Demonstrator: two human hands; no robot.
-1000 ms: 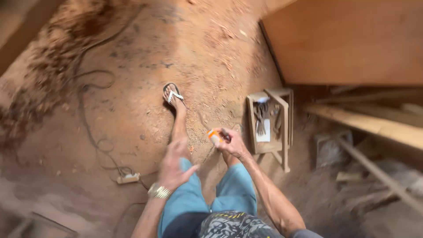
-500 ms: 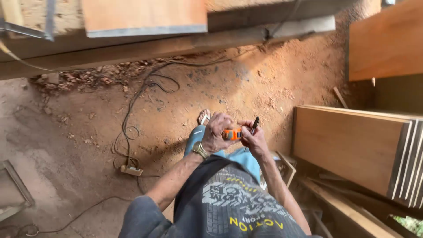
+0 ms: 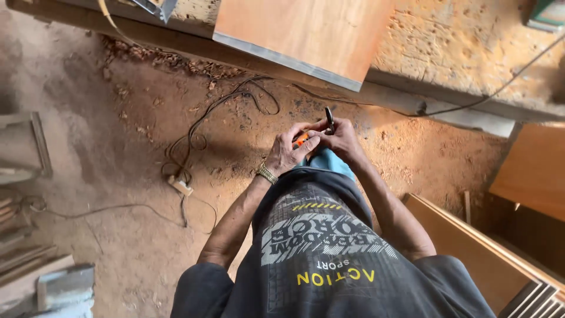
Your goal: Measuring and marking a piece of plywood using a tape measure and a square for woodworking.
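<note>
My left hand (image 3: 291, 152), with a metal watch on its wrist, closes over a small orange tape measure (image 3: 301, 139) held in front of my body. My right hand (image 3: 341, 140) meets it from the right and also grips a dark pen (image 3: 329, 119) that sticks up between the fingers. Both hands touch each other over the tape measure. Most of the orange case is hidden by the fingers.
A wooden board (image 3: 300, 29) lies on a workbench (image 3: 471, 53) at the top. Black cables (image 3: 200, 126) and a power strip (image 3: 180, 186) lie on the reddish dirt floor to the left. Stacked boards (image 3: 482, 253) stand at the right, timber scraps (image 3: 23, 171) at the left.
The view has swung from the floor and my feet up toward the workbench. My hands came together at the tape measure and stay joined, the pen now pointing upward.
</note>
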